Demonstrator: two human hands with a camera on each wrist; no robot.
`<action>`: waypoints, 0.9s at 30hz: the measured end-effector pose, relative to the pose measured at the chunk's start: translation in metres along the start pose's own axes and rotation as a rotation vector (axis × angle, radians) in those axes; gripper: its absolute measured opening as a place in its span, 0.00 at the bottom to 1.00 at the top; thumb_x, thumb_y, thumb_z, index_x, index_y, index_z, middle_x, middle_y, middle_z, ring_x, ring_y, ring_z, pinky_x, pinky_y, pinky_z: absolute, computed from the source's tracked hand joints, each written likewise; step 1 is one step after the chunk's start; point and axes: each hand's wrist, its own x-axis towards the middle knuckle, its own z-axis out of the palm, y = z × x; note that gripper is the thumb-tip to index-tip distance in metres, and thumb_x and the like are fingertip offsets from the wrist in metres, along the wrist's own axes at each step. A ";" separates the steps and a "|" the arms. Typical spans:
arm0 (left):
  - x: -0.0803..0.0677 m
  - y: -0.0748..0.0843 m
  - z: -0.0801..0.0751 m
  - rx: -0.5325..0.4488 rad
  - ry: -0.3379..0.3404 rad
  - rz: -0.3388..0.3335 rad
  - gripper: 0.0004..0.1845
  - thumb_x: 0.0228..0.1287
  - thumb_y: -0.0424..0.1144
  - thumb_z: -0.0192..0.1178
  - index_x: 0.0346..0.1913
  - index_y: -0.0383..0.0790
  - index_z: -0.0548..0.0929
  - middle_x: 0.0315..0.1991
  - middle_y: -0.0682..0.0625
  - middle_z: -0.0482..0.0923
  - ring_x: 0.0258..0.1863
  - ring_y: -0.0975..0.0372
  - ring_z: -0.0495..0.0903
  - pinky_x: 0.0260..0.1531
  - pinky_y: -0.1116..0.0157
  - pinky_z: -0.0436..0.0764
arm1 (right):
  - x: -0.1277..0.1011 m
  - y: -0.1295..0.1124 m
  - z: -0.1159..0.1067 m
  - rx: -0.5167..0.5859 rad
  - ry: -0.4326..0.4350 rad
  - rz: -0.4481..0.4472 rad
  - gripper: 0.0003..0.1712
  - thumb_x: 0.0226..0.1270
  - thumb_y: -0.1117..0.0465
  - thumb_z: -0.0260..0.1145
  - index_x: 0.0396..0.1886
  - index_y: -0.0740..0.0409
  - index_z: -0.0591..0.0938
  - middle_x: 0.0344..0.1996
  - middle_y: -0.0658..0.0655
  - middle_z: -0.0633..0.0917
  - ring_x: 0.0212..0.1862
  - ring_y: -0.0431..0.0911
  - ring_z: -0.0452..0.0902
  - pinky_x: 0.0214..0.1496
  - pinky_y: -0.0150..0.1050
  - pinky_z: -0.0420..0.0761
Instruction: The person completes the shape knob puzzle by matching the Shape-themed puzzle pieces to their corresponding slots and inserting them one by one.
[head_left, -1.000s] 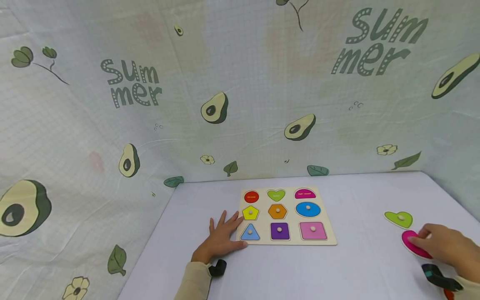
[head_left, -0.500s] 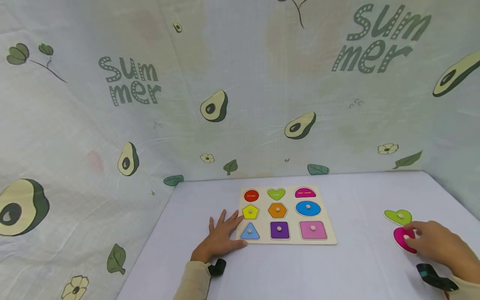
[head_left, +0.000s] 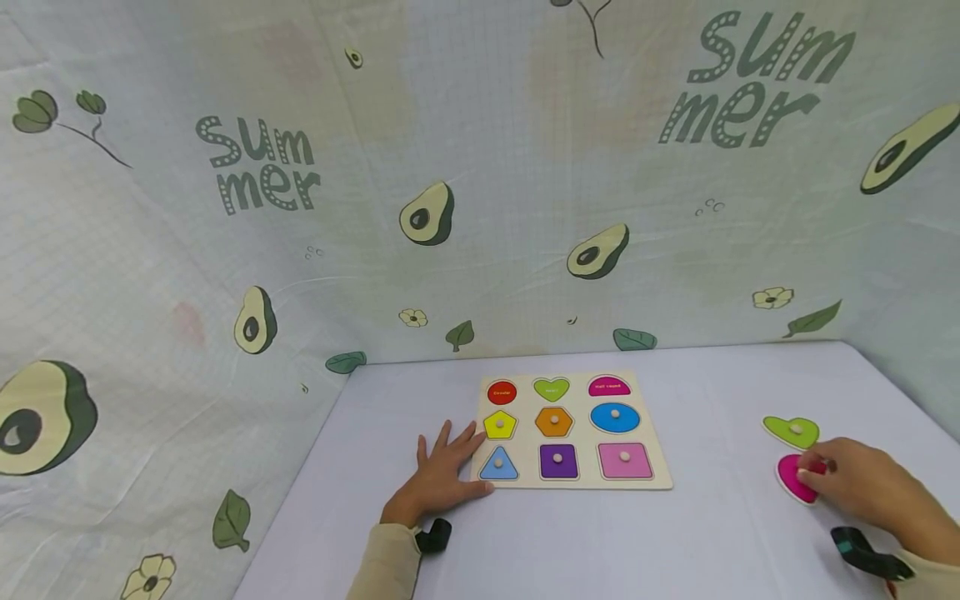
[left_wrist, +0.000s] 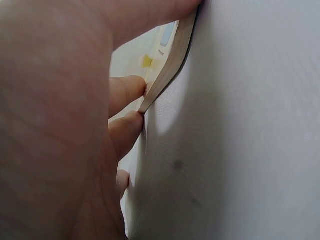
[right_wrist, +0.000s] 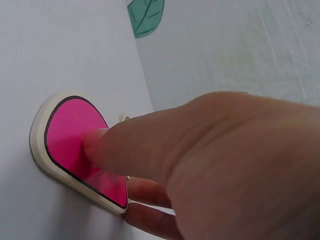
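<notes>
My right hand (head_left: 870,492) pinches a pink half-round puzzle piece (head_left: 792,478) with thumb and fingers near its middle, at the right of the table. In the right wrist view the thumb lies over the face of the half-round piece (right_wrist: 72,127), hiding its knob, and other fingers show at the far end. My left hand (head_left: 442,475) lies spread at the left edge of a wooden knob puzzle board (head_left: 588,467). In the left wrist view fingertips (left_wrist: 131,122) touch the board's edge (left_wrist: 172,62). The board's top row has three recesses without pieces: circle, heart and half round.
A green heart piece (head_left: 791,430) lies on the white table (head_left: 720,542) just beyond the pink one. Knobbed pieces fill the board's other two rows, among them a blue oval (head_left: 630,419) and a purple square (head_left: 558,472). A printed cloth (head_left: 517,208) stands behind the table.
My right hand has moved left and slightly away from me, bringing the pink half-round piece along and turning it. My left hand stays at the board.
</notes>
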 end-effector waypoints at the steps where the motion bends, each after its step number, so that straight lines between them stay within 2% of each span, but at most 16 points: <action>1: 0.000 0.000 0.000 -0.002 0.000 0.000 0.47 0.53 0.70 0.62 0.77 0.60 0.64 0.79 0.58 0.53 0.79 0.47 0.34 0.67 0.33 0.26 | 0.000 -0.001 0.000 -0.003 0.013 -0.009 0.10 0.59 0.59 0.73 0.33 0.63 0.84 0.28 0.56 0.78 0.33 0.52 0.71 0.34 0.51 0.77; 5: 0.000 0.001 0.000 0.003 0.001 0.000 0.47 0.53 0.70 0.62 0.77 0.60 0.64 0.79 0.58 0.54 0.79 0.47 0.35 0.67 0.33 0.26 | -0.001 -0.005 -0.001 -0.004 0.032 -0.002 0.13 0.59 0.57 0.74 0.33 0.63 0.83 0.30 0.61 0.81 0.35 0.55 0.73 0.39 0.60 0.79; 7: 0.000 0.002 -0.001 0.010 0.001 -0.001 0.47 0.53 0.70 0.62 0.77 0.60 0.64 0.79 0.58 0.53 0.79 0.47 0.35 0.67 0.33 0.26 | -0.002 -0.008 -0.001 0.001 0.040 0.005 0.16 0.60 0.54 0.74 0.33 0.63 0.82 0.30 0.62 0.81 0.35 0.55 0.73 0.40 0.61 0.79; 11: 0.001 0.003 -0.001 0.021 0.002 -0.001 0.47 0.53 0.69 0.62 0.77 0.59 0.64 0.79 0.57 0.53 0.79 0.47 0.35 0.67 0.33 0.26 | -0.001 -0.015 -0.002 0.023 0.100 -0.032 0.16 0.61 0.50 0.73 0.34 0.59 0.84 0.31 0.59 0.82 0.34 0.54 0.74 0.36 0.57 0.78; 16: 0.000 0.002 -0.002 0.026 0.002 -0.006 0.47 0.53 0.70 0.62 0.77 0.60 0.64 0.79 0.58 0.53 0.79 0.47 0.35 0.67 0.33 0.27 | 0.001 -0.025 0.001 0.072 0.198 -0.093 0.14 0.63 0.51 0.72 0.35 0.58 0.85 0.30 0.54 0.82 0.33 0.52 0.73 0.31 0.46 0.75; 19: 0.000 0.002 -0.002 0.029 0.000 -0.007 0.47 0.53 0.70 0.61 0.77 0.60 0.64 0.79 0.58 0.53 0.79 0.47 0.35 0.67 0.33 0.27 | 0.003 -0.031 0.004 0.101 0.241 -0.107 0.16 0.63 0.51 0.72 0.36 0.61 0.84 0.31 0.56 0.82 0.34 0.53 0.73 0.32 0.46 0.76; 23: 0.001 0.003 -0.003 0.017 -0.003 -0.008 0.47 0.53 0.70 0.62 0.77 0.60 0.64 0.79 0.58 0.53 0.79 0.47 0.34 0.67 0.33 0.26 | 0.007 -0.043 0.006 0.132 0.276 -0.112 0.15 0.64 0.53 0.71 0.37 0.62 0.84 0.35 0.63 0.82 0.38 0.58 0.75 0.35 0.53 0.79; 27: 0.000 0.004 -0.003 0.015 -0.007 -0.009 0.47 0.54 0.69 0.62 0.77 0.60 0.64 0.79 0.58 0.53 0.79 0.47 0.34 0.67 0.33 0.26 | 0.016 -0.056 0.009 0.166 0.262 -0.105 0.14 0.67 0.53 0.68 0.38 0.60 0.83 0.34 0.62 0.84 0.38 0.57 0.75 0.33 0.47 0.77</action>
